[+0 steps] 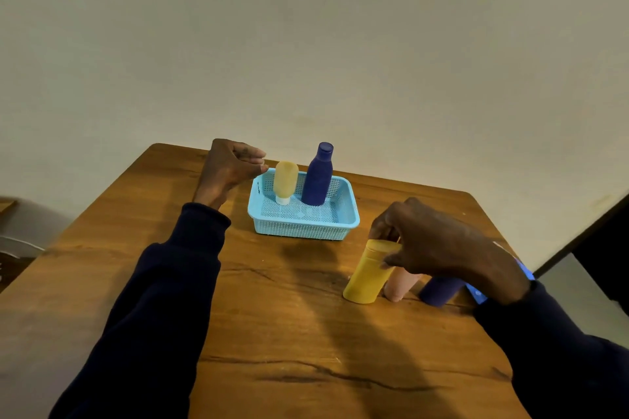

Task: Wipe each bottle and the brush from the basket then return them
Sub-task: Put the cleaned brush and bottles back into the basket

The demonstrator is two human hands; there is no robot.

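A light blue mesh basket (303, 224) stands at the middle of the wooden table (272, 316). Inside it, at the back, a pale yellow tube (285, 182) stands on its white cap, beside a tall dark blue bottle (317, 177). My left hand (229, 168) hovers just left of the basket's back corner, fingers curled with nothing in them. My right hand (439, 245) grips the top of a yellow bottle (369, 274) standing on the table at the right. Behind that one stand a pink bottle (400, 287) and a dark purple bottle (440, 291), partly hidden by my hand.
A blue item (476, 292) shows under my right wrist near the table's right edge; what it is cannot be told. A plain wall runs behind the table. Floor shows at the far left and far right.
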